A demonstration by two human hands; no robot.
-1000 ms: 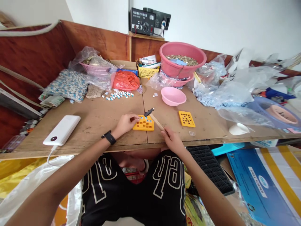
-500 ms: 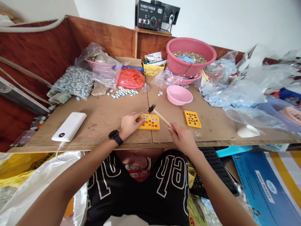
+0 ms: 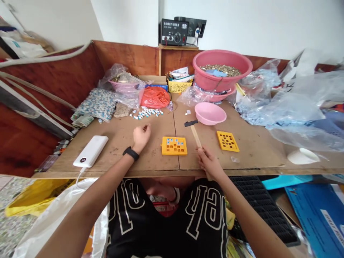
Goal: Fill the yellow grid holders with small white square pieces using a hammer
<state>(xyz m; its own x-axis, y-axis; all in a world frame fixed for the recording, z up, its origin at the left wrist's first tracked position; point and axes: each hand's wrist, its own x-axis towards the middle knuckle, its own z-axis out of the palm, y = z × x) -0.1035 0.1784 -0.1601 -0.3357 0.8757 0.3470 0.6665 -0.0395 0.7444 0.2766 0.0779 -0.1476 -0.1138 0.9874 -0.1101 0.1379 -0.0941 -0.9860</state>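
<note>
Hammer (image 3: 196, 136) is what we hold in our right hand (image 3: 207, 163), the fingers closed around the wooden handle, with the dark head pointing away from us, ahead of the hand and just beside the pink bowl (image 3: 210, 114). Our left hand (image 3: 141, 137) is over the desk (image 3: 150, 163), its fingers curled in so that the grip looks narrow; we cannot tell whether anything is pinched in it.

Between our two hands, touching neither, we have the yellow tray (image 3: 174, 152) flat on the desk, with small blue and white pieces sitting in its upper cells. To the right of our right hand lies the second yellow tray (image 3: 228, 142), slightly turned, and nearer that hand, to its right, there is a small clear scrap (image 3: 234, 159).

Ahead of our left hand we see a loose pile of blue and white pieces (image 3: 147, 113), with the red plastic bag (image 3: 155, 97) just behind it. Farther ahead and to the left of that hand rests a full bag of similar pieces (image 3: 96, 104). The white power bank (image 3: 91, 151) lies to the left of our left hand, a white cable (image 3: 79, 176) running from its near end over the desk's edge.
</note>
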